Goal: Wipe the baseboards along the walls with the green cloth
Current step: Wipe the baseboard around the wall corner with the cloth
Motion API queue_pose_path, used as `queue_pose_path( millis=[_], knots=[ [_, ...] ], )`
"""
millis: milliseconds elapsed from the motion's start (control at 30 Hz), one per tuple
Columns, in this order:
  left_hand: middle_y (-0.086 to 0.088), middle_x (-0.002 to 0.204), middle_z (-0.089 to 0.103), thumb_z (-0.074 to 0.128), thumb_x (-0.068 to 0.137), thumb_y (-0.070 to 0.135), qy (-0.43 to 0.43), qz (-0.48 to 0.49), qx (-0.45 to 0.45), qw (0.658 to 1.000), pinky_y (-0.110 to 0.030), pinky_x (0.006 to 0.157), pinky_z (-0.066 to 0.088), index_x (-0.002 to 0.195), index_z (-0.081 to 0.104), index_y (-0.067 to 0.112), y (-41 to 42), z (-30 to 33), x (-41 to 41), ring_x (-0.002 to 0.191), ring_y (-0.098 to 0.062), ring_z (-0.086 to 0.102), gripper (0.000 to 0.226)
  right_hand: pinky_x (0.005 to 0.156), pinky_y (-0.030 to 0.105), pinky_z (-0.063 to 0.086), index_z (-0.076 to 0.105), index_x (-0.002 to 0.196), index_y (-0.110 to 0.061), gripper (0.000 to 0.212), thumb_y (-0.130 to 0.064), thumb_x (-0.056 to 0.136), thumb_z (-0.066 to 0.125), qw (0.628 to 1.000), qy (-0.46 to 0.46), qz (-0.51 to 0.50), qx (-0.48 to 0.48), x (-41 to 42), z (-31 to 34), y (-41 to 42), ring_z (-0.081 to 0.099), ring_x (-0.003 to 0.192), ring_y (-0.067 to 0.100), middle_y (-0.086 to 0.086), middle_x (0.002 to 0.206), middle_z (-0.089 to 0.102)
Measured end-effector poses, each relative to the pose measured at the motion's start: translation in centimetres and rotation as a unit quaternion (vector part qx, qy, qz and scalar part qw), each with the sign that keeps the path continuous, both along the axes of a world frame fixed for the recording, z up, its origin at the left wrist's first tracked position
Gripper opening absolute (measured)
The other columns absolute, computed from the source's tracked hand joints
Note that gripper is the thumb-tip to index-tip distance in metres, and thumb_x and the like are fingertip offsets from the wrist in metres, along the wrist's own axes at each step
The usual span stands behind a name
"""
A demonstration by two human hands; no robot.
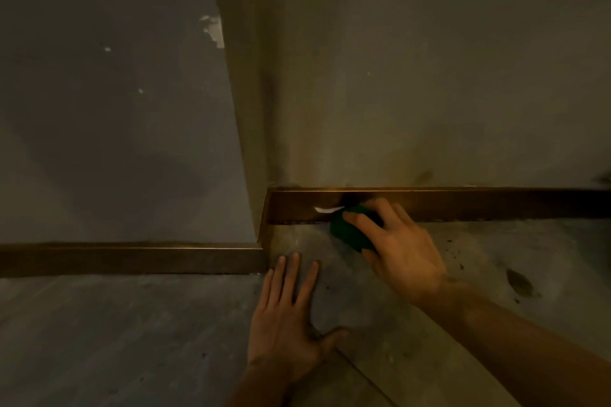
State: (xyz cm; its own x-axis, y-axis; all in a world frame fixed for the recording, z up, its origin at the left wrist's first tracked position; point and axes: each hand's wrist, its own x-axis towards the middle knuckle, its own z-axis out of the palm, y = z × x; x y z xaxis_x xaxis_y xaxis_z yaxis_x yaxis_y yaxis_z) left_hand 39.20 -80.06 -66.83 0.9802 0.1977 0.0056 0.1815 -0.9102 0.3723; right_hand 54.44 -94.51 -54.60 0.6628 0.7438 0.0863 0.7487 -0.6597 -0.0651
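Note:
A dark brown baseboard [479, 205] runs along the foot of the far wall, with a bright white mark near its left end. My right hand [400, 248] grips the bunched green cloth [347, 233] and presses it against this baseboard just right of the mark. A second baseboard [132, 258] runs along the nearer wall on the left and meets an outer corner. My left hand [287, 317] lies flat on the floor, fingers spread, just in front of that corner.
The grey wall [115, 109] on the left juts forward, forming an outer corner with chipped paint higher up. The grey floor [512, 281] on the right carries dark specks and a dark smudge. The scene is dim.

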Motion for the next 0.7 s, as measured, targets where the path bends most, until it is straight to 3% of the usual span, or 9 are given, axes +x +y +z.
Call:
queue_pose_path(
  millis=[133,233,333,433,567,700],
  knots=[
    [0.000,0.171,-0.011,0.026,0.076,0.100,-0.002,-0.004,0.013,1.000,-0.051,0.123,0.001,0.161,-0.003,0.039,0.1,-0.5,-0.2,0.155,-0.025,-0.018,0.109,0.058,0.041,0.053,0.055,0.129,-0.025,0.068,-0.020,0.068,0.084,0.998,-0.050,0.041,-0.012,-0.2,-0.5,1.5,0.055,0.103,0.035,0.013,0.125,0.053],
    [-0.002,0.171,-0.004,0.029,0.077,0.099,0.004,-0.007,0.020,1.000,-0.051,0.122,0.004,0.162,0.004,0.037,0.2,-0.4,-0.1,0.157,-0.027,-0.010,0.108,0.065,0.043,0.055,0.058,0.125,-0.023,0.064,-0.015,0.067,0.084,0.992,-0.094,0.076,-0.043,-0.1,-0.9,2.5,0.057,0.102,0.036,0.015,0.123,0.056],
    [-0.005,0.171,0.005,0.032,0.077,0.098,0.016,-0.011,0.022,1.000,-0.051,0.120,0.009,0.162,0.015,0.033,0.2,-0.5,-0.1,0.157,-0.031,0.001,0.108,0.075,0.046,0.053,0.056,0.125,-0.020,0.055,-0.007,0.074,0.070,0.986,-0.111,0.112,-0.058,0.3,-1.2,3.9,0.053,0.107,0.038,0.017,0.127,0.053],
    [-0.007,0.170,0.014,0.034,0.078,0.097,0.025,-0.014,0.030,0.999,-0.052,0.119,0.014,0.162,0.021,0.030,0.2,-0.7,-0.1,0.156,-0.034,0.009,0.108,0.074,0.045,0.053,0.060,0.119,-0.019,0.042,-0.010,0.079,0.048,0.978,-0.133,0.148,-0.057,0.2,-1.5,5.7,0.053,0.106,0.038,0.017,0.124,0.055],
    [-0.007,0.170,0.015,0.037,0.077,0.098,0.026,-0.018,0.024,0.999,-0.053,0.119,0.016,0.162,0.018,0.032,0.1,-1.0,0.2,0.157,-0.034,0.008,0.109,0.077,0.042,0.051,0.063,0.115,-0.019,0.035,-0.012,0.081,0.060,0.964,-0.174,0.185,-0.079,0.7,-2.9,8.0,0.053,0.109,0.036,0.015,0.126,0.054],
    [-0.005,0.169,0.020,0.035,0.077,0.098,0.028,-0.018,0.030,0.999,-0.052,0.118,0.016,0.161,0.020,0.035,0.2,-0.8,0.2,0.156,-0.035,0.011,0.107,0.077,0.042,0.048,0.065,0.109,-0.015,0.025,-0.013,0.086,0.059,0.954,-0.200,0.209,-0.078,1.7,-4.2,9.2,0.051,0.106,0.036,0.015,0.126,0.054]
  ],
)
